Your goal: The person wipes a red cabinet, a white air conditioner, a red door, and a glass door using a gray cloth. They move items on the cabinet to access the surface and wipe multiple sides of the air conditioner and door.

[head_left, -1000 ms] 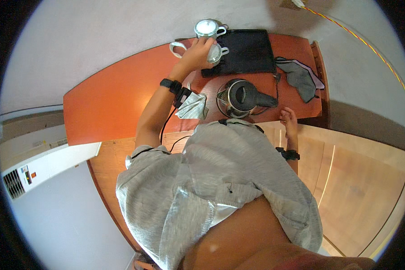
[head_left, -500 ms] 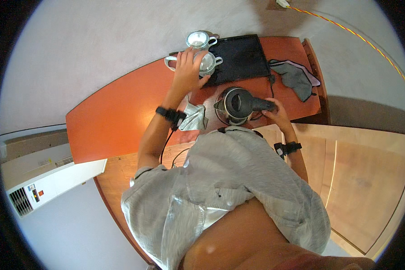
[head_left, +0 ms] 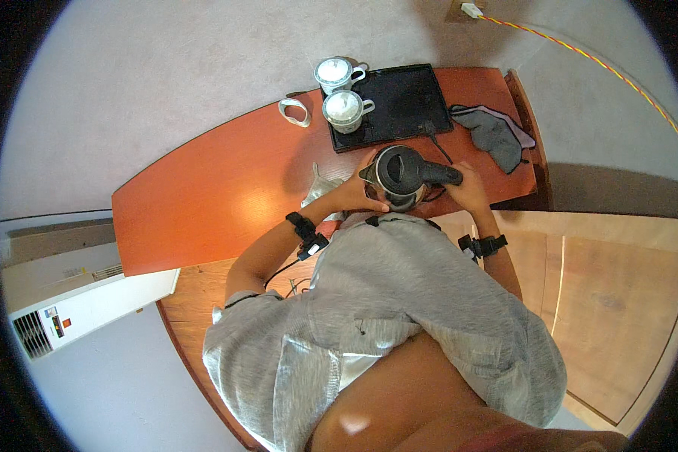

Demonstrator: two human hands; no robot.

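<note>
An electric kettle [head_left: 399, 175] with a black lid, a black handle and a shiny body stands near the front edge of the reddish table. My right hand [head_left: 468, 187] is closed round the end of its handle. Against the kettle's left side, below the spout, my left hand [head_left: 358, 192] curls with its thumb in front and fingers behind. Part of a pale grey cloth [head_left: 320, 187] shows beside my left wrist, which covers the remainder. Two white lidded cups [head_left: 344, 111] sit at the left end of a black tray [head_left: 399, 102] beyond the kettle.
A white loop-shaped thing [head_left: 294, 112] lies left of the tray. At the right, a grey and pink cloth [head_left: 497, 135] is bunched on the table [head_left: 196, 196]. A dark cord runs between tray and kettle. A yellow-red cord [head_left: 580, 51] hangs along the wall.
My left hand has left the cups and come down to the kettle's left side. The kettle's cord now lies over the tray's front edge. My right hand stays on the handle.
</note>
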